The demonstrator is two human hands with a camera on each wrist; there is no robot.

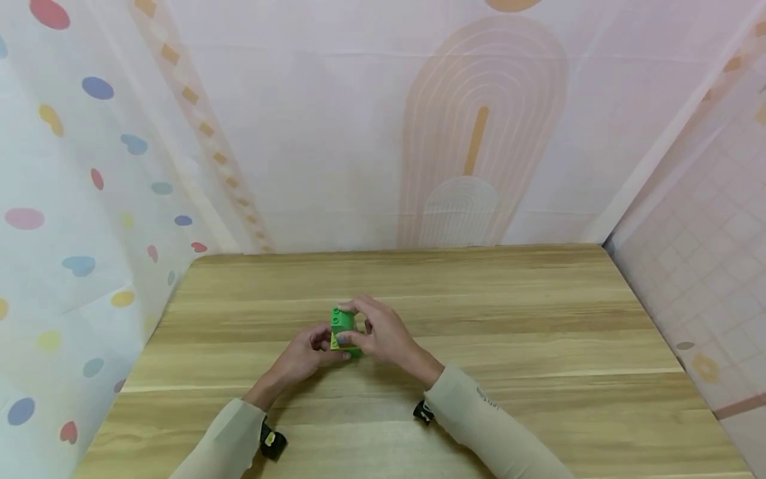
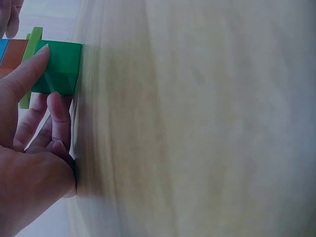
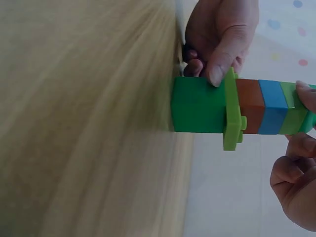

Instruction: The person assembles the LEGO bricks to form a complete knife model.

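A small stack of toy bricks (image 1: 343, 327) stands on the wooden table (image 1: 538, 319), both hands around it. In the right wrist view the stack runs from a green base brick (image 3: 197, 104) through a light green plate (image 3: 231, 112), a brown brick (image 3: 251, 105) and a blue brick (image 3: 273, 107) to green bricks on top. My left hand (image 1: 328, 350) pinches the green base brick (image 2: 60, 66), with its thumb (image 2: 27, 74) on the brick's side. My right hand (image 1: 354, 324) grips the upper bricks, and one fingertip (image 3: 306, 95) lies on the top end.
Patterned fabric walls close in the table at the back, left and right. Black wrist straps (image 1: 272, 442) sit on both sleeves near the table's front edge (image 1: 383, 466).
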